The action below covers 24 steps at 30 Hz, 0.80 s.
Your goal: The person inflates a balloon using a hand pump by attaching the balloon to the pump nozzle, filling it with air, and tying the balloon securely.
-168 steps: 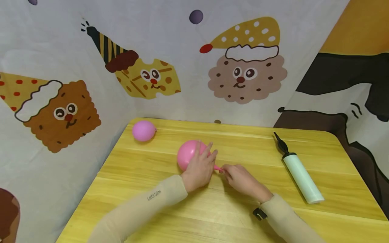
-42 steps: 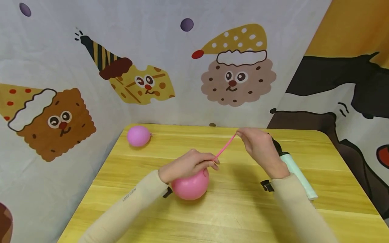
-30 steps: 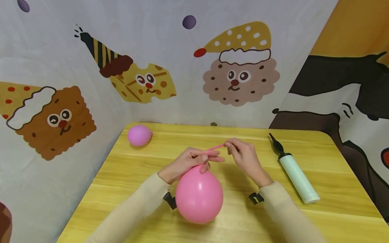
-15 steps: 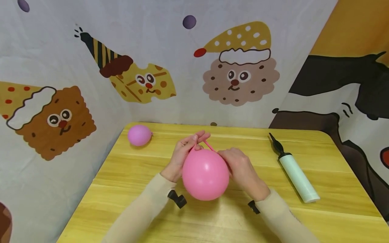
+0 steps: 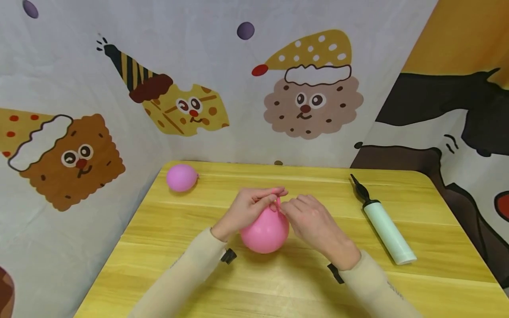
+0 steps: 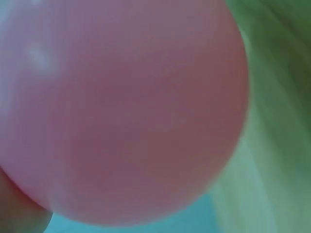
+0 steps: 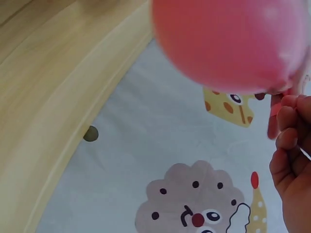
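Note:
A round, inflated pink balloon (image 5: 265,233) is between my two hands over the middle of the table. My left hand (image 5: 245,207) pinches its neck from the left between thumb and fingers, and a strip of the neck (image 5: 278,202) passes around those fingers. From the right, my right hand (image 5: 312,223) holds the neck's end with curled fingers, close to the left fingertips. The balloon (image 6: 126,111) fills most of the left wrist view. In the right wrist view, the balloon (image 7: 233,43) is above the curled fingers of my right hand (image 7: 294,155).
A smaller violet balloon (image 5: 181,178), tied off, lies at the table's back left corner. On the right lies a pale green hand pump (image 5: 389,232) with a black nozzle (image 5: 361,190). Behind the wooden table (image 5: 302,287) hangs a cartoon-printed cloth (image 5: 246,110).
The neck, earlier stretched out to the right, is now wrapped around the left fingers. Both hands have come close together, and the balloon has moved slightly down and left since half a second ago.

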{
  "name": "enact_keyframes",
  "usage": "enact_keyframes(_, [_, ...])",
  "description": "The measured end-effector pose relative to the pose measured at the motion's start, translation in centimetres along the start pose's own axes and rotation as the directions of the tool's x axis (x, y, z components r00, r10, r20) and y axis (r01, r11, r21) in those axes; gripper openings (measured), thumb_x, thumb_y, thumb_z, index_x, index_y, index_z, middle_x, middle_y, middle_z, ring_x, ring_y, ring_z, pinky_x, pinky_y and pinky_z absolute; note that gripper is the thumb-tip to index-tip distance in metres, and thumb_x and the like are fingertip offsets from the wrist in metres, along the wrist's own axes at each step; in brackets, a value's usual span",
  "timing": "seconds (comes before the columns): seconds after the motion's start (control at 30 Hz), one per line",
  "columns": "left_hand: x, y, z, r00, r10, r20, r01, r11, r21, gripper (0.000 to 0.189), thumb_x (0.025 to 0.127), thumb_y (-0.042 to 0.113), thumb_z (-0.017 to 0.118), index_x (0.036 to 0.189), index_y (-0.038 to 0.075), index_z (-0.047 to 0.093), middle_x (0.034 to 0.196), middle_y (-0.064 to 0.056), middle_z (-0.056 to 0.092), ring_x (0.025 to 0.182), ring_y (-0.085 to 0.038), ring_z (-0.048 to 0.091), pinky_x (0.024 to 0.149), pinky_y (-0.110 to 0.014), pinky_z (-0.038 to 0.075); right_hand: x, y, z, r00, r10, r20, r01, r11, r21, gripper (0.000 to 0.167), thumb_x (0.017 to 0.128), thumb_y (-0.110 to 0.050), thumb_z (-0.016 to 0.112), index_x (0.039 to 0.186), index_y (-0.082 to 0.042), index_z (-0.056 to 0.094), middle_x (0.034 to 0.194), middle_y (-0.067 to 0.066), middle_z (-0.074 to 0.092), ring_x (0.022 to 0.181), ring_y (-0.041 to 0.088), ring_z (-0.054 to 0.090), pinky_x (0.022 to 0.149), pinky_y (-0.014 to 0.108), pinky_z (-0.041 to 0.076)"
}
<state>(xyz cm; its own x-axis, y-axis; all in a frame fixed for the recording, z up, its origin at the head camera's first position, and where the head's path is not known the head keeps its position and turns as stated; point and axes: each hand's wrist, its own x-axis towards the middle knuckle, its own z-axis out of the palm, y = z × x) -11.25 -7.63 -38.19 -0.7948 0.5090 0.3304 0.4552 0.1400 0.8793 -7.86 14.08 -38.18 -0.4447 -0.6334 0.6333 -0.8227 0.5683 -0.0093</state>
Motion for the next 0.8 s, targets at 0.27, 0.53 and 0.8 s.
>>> enact_keyframes(0.27, [-0.1,-0.3,-0.2,0.935,0.300,0.190,-0.348,0.671,0.655,0.038,0.097,0.001,0.070,0.133,0.013,0.071,0.129,0.003,0.071,0.109,-0.008,0.071,0.077,-0.027,0.046,-0.1,-0.4,0.7,0.994,0.025,-0.102,-0.029,0.999,-0.041,0.033,0.108,-0.018,0.044,0.088,-0.005,0.067,0.074,0.002,0.062,0.065,0.017,0.054,0.057,0.031,0.047])
enact_keyframes(0.53, [-0.2,-1.0,0.5,0.898,0.364,0.248,-0.404,0.457,0.792,0.040,0.092,0.003,0.078,0.131,0.014,0.072,0.127,0.006,0.072,0.099,-0.007,0.071,0.087,-0.029,0.047,0.2,-0.9,1.4,0.982,0.084,-0.172,-0.091,0.995,-0.035,0.026,0.097,-0.013,0.046,0.076,-0.007,0.060,0.060,-0.003,0.049,0.052,0.011,0.043,0.046,0.024,0.038])
enact_keyframes(0.8, [-0.1,-1.9,0.8,0.868,0.433,0.244,-0.428,0.401,0.810,0.035,0.090,-0.001,0.074,0.123,0.012,0.076,0.120,0.005,0.075,0.090,-0.007,0.071,0.090,-0.029,0.048,0.3,-1.2,1.7,0.980,0.147,-0.137,-0.149,0.989,-0.006,0.020,0.089,-0.011,0.056,0.069,-0.011,0.053,0.056,-0.008,0.041,0.050,0.006,0.034,0.044,0.020,0.029])
